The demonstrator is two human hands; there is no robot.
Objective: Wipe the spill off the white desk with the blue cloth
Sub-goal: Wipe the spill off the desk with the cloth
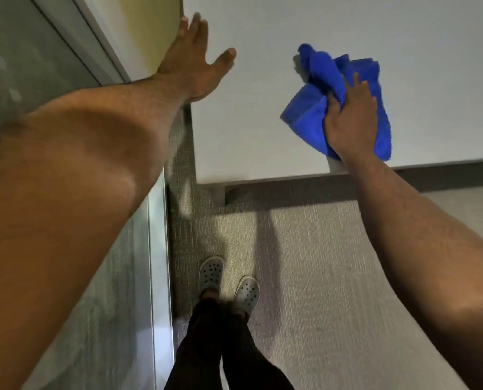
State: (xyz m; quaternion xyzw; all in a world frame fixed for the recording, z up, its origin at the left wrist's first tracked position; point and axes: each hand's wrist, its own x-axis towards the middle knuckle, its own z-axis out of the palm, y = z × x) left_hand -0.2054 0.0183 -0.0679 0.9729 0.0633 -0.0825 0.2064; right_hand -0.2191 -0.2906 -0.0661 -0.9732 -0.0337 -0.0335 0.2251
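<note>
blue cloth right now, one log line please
right hand: pressing blue cloth on white desk | left hand: open, at desk's left edge | spill: not visible

Fluffy blue cloth [355, 80] — smooth, matt white desk [262, 122] — seemingly laminate

Crumpled blue cloth [344, 88] lies bunched on the white desk [262, 108] near its front edge.

The desk [262, 122] top is almost all bare – wide free room behind and to the right of the cloth [344, 99], and between the cloth and the left hand [195, 63]. The cloth, bunched under the right hand [350, 125], lies near the front edge. The left hand spreads flat over the desk's left edge, just beside the wall [150, 38] – this side is closed.
</note>
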